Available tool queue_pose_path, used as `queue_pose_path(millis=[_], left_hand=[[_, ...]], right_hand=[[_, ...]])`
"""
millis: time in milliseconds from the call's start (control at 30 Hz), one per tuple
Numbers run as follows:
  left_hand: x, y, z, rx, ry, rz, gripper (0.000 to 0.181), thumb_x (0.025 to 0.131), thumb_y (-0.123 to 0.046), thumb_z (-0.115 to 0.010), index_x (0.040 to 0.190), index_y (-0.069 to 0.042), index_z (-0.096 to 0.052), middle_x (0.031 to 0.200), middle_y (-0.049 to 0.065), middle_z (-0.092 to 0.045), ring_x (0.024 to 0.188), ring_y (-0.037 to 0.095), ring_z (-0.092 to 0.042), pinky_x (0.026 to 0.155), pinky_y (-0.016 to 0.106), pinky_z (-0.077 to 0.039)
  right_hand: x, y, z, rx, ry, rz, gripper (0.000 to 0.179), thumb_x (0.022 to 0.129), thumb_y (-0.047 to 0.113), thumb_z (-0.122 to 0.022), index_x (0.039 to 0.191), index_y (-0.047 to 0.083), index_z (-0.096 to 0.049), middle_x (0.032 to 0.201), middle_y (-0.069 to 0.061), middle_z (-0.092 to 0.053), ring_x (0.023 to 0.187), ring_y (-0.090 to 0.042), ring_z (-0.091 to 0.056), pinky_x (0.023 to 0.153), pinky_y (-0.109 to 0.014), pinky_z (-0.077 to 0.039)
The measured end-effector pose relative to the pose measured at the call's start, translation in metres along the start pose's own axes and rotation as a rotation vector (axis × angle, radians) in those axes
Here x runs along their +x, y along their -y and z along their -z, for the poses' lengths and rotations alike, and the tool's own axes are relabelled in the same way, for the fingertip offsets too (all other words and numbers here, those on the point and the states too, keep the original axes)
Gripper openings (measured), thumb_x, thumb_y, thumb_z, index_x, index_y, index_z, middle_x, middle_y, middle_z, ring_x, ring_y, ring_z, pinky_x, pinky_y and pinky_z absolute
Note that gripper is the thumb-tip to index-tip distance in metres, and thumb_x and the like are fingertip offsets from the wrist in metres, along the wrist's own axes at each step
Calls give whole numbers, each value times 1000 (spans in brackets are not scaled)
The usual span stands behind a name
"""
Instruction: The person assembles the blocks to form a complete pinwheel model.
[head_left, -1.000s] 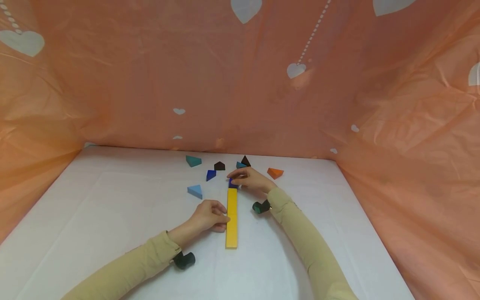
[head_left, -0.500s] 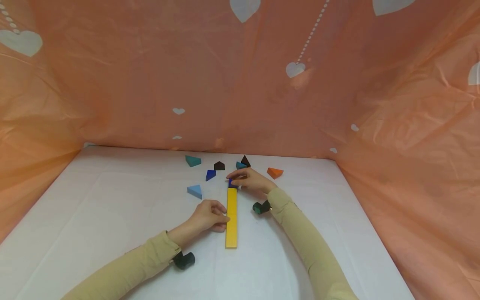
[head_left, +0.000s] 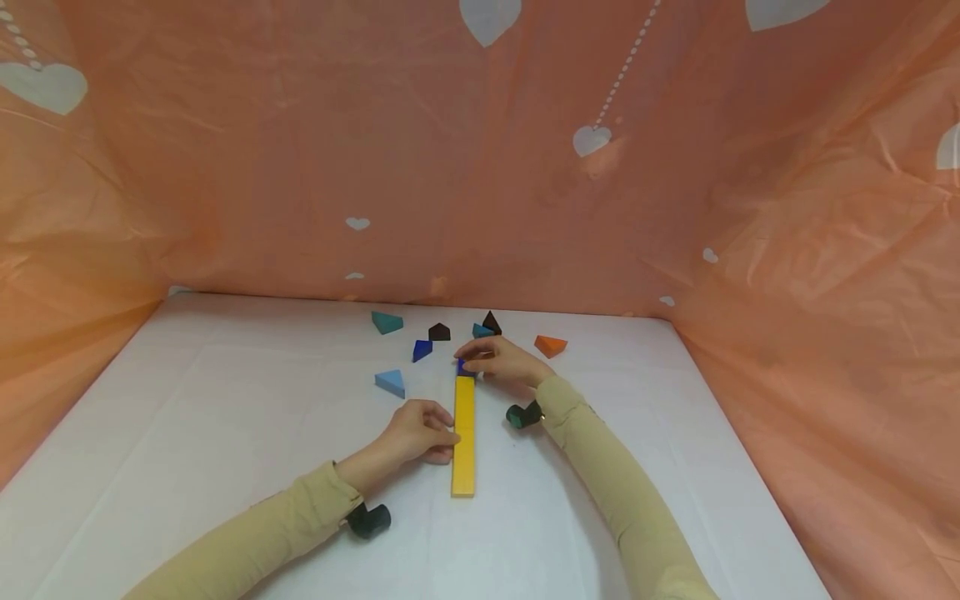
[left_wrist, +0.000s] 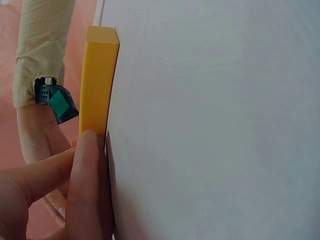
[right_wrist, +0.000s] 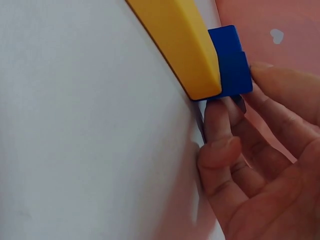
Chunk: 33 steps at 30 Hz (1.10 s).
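1. Left of centre on the desk [head_left: 187,417], a teal piece [head_left: 387,322] lies near the far edge, with a light blue piece [head_left: 390,382] further in from that edge. Neither touches a hand; they seem to lie there so the middle stays free for working.
2. The person's left hand [head_left: 415,433] comes in from the near left corner. Its fingers [left_wrist: 85,185] are loosely bent, touching the yellow strip's left side and top without wrapping its right side, probably to steady it.
3. A small blue piece [head_left: 422,350] and a dark pentagon [head_left: 439,332] lie loose towards the far edge.
4. The yellow strip [head_left: 465,404] runs down the middle, between the near and far edges. A faint seam suggests 2 bars laid end to end, perhaps as a straight guide.
5. The dark blue block [right_wrist: 235,75] meets the strip's far end. I cannot tell if it is 1 piece or 2.
6. The right hand [head_left: 506,362] reaches from the near right corner, its fingers narrowed on that block, presumably to square it up.
7. Beyond that hand, by the far edge, are a partly hidden blue piece [head_left: 482,331] and a dark triangle [head_left: 491,323].
8. Rightmost, an orange piece [head_left: 551,346] lies apart.
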<state>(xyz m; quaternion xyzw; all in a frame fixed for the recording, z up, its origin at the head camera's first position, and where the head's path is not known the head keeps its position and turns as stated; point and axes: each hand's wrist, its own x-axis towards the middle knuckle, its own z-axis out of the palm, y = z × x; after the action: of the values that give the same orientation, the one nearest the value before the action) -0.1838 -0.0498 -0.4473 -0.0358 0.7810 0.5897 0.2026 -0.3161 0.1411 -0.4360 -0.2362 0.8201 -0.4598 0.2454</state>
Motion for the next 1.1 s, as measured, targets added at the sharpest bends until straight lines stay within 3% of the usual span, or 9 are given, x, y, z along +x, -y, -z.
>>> queue_pose_path(millis=[233,533,700,867,1100], left_hand=[[1,-1,-2,14,-10,22,28,81,-6,-76,103,2,-61,80,11,-63,60,17,-66,59,28,-57],[-2,-3,-2,25,-16,29,29,81,-7,-76,104,2,-60,81,11,-63,60,17,-65,59,27,-57],[-1,-3,-1,7,-13,26,28,81,-6,-76,103,2,-60,81,12,-63,59,17,-65,59,28,-57],[-1,-2,-1,6,-17,29,28,81,-6,-76,103,1,-61,82,12,-62,60,18,-66,59,28,-57],[0,-2,-1,4,-12,35,28,81,-7,-76,103,1,-60,82,12,-63,60,18,-66,59,27,-57]], right_hand=[[-1,1,0,-1,0,2,27,94,22,-62,119,11,-64,112,-1,-63,92,-20,-56,69,-27,-51],[-7,6,7,-37,-20,-6,33,96,23,-59,126,10,-59,113,-1,-64,90,-21,-61,73,-30,-53],[-15,11,20,10,-49,46,38,96,18,-59,130,2,-54,117,-10,-62,96,-30,-62,81,-42,-54],[-25,13,36,85,-88,105,40,97,14,-58,133,-3,-50,125,-21,-57,108,-39,-56,90,-56,-47],[-41,12,58,81,-189,130,38,97,17,-57,132,2,-52,128,-21,-55,116,-46,-48,99,-56,-40]])
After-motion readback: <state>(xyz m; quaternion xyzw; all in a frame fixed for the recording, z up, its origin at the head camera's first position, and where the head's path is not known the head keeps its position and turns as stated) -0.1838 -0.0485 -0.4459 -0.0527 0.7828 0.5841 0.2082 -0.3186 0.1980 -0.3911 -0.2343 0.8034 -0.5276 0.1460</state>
